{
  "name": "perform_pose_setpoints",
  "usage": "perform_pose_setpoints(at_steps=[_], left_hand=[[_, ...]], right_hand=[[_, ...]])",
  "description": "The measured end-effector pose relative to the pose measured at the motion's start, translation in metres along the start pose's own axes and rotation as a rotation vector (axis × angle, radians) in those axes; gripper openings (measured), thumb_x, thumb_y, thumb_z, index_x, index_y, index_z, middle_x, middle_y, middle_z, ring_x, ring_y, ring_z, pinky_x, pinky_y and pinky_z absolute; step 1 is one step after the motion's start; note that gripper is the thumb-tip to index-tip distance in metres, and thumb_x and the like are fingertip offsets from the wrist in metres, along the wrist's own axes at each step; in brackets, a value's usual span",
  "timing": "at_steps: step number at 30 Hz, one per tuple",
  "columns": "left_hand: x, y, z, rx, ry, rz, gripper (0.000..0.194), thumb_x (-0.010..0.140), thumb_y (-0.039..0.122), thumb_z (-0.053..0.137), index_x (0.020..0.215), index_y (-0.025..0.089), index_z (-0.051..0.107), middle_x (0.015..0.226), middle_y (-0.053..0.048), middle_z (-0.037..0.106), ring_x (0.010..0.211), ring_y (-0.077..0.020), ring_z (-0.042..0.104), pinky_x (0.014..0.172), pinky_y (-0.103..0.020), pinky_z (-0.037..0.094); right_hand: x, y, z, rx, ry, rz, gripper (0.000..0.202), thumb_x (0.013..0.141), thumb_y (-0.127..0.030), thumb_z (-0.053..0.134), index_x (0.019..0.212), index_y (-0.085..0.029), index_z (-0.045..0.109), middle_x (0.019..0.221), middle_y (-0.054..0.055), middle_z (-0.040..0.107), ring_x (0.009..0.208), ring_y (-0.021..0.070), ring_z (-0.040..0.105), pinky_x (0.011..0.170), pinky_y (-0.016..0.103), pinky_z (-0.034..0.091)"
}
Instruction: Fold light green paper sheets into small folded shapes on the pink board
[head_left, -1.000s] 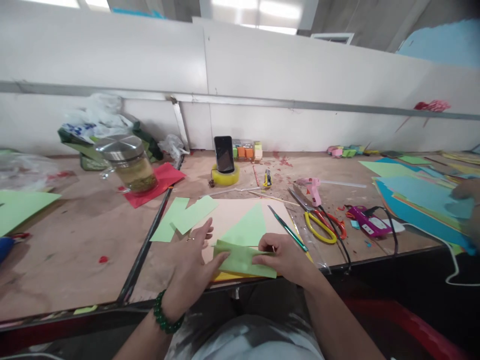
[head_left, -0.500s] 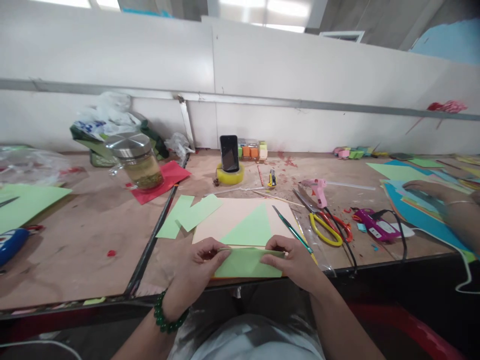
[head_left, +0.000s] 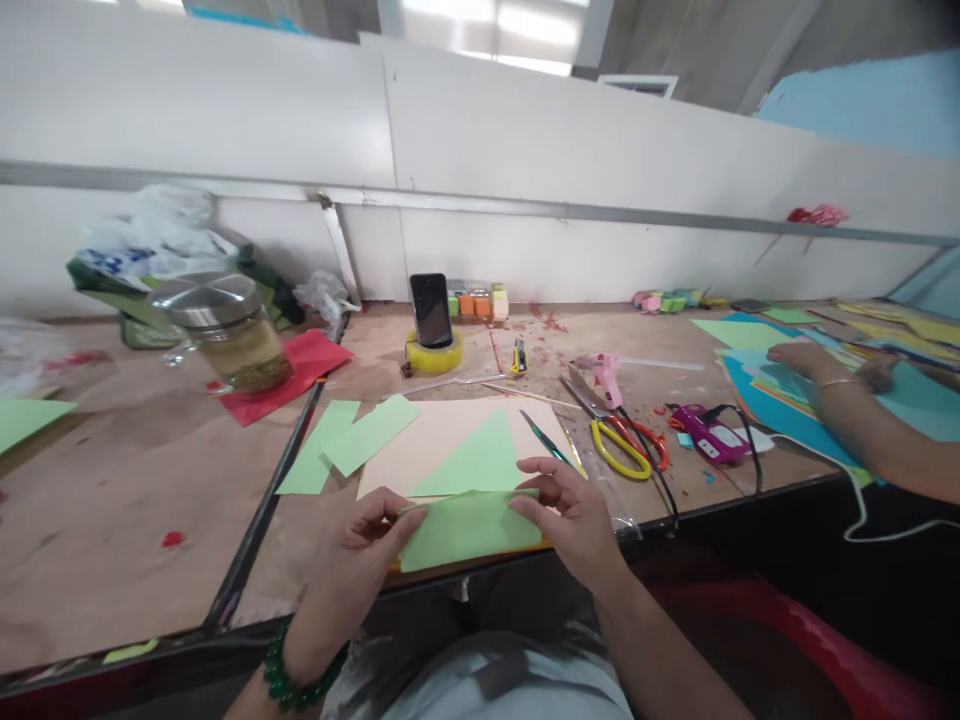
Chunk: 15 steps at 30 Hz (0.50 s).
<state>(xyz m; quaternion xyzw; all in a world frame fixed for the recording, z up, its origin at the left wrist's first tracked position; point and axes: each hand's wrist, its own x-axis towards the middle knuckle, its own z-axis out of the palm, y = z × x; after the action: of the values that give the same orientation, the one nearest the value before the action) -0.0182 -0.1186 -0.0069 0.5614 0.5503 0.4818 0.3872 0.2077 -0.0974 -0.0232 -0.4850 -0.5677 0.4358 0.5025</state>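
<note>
A folded light green paper (head_left: 471, 530) lies at the table's front edge between my hands. My left hand (head_left: 360, 550) pinches its left end between thumb and fingers. At the right end, my right hand (head_left: 566, 515) holds the paper's top edge with thumb and fingertips. Just behind it, a green paper triangle (head_left: 476, 455) rests on a pale peach sheet (head_left: 397, 440). Two green paper strips (head_left: 375, 435) overlap to the left of that sheet. A green craft knife (head_left: 546, 436) lies beyond my right hand, partly covered by it.
Scissors (head_left: 621, 450), a pink glue gun (head_left: 606, 378) and a purple glue gun (head_left: 709, 432) lie right. A phone (head_left: 431, 310) leans on yellow tape (head_left: 435, 354). A glass jar (head_left: 229, 335) stands left. Another person's hand (head_left: 806, 360) is among coloured papers at far right.
The view has shifted right, so things appear further left. The held green paper shows a taller face, and my right fingers are more spread. At far right, the other person's second hand has come into view.
</note>
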Motion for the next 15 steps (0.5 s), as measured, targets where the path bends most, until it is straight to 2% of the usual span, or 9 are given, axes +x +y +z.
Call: perform_pose_setpoints(at_steps=[4,9,15], left_hand=[[-0.001,-0.007,-0.004,-0.023,-0.023,-0.029,0.035,0.068,0.046,0.07,0.052,0.017,0.058,0.05,0.004,0.048,0.049,-0.0097,0.041,0.043,-0.018,0.034],[-0.005,-0.022,-0.005,-0.134,-0.122,-0.156,0.039,0.067,0.055,0.07,0.069,0.016,0.066,0.056,0.002,0.052,0.052,-0.0106,0.043,0.044,-0.019,0.035],[-0.008,-0.01,-0.003,-0.229,-0.169,-0.253,0.038,0.064,0.05,0.075,0.072,0.014,0.066,0.06,0.002,0.054,0.056,-0.0108,0.047,0.049,-0.019,0.037]], right_hand=[[-0.001,-0.001,0.001,-0.019,0.007,-0.021,0.032,0.07,-0.036,0.072,0.097,-0.02,0.065,0.066,0.002,0.071,0.066,0.0182,0.066,0.059,0.028,0.051],[-0.002,0.002,-0.003,-0.067,-0.006,-0.028,0.035,0.072,-0.039,0.071,0.1,-0.019,0.067,0.068,0.002,0.072,0.064,0.018,0.067,0.056,0.027,0.051],[-0.002,0.005,-0.007,-0.084,-0.027,-0.013,0.041,0.072,-0.045,0.072,0.103,-0.019,0.067,0.072,0.004,0.073,0.066,0.0195,0.069,0.057,0.028,0.053]])
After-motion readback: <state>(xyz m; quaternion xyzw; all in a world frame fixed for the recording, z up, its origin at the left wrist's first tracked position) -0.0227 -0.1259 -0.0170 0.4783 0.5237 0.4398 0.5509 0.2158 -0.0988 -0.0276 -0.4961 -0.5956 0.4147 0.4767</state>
